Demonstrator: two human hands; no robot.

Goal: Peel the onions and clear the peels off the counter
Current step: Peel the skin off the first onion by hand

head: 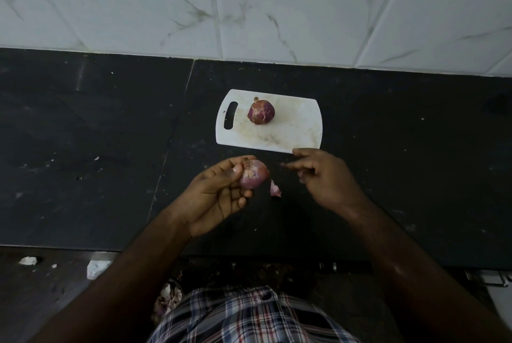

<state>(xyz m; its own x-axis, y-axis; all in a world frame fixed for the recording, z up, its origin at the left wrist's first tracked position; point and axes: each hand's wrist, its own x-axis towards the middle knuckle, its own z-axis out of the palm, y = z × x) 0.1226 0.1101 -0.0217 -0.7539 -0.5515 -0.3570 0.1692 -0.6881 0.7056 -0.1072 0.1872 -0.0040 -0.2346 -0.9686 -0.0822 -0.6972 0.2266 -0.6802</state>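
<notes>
My left hand (219,193) grips a purple onion (253,175) above the black counter (83,134), thumb near its dry top. My right hand (324,176) hovers just to the right of it, fingers loosely curled and blurred; whether it pinches a bit of skin I cannot tell. A small pale purple peel (275,189) lies on the counter between the hands. A second purple onion (261,112) sits on the white cutting board (291,132) beyond the hands.
A white marble-tiled wall (277,9) rises behind the counter. Below the counter's front edge, several onion peels (167,298) and white scraps (97,267) lie on the dark floor.
</notes>
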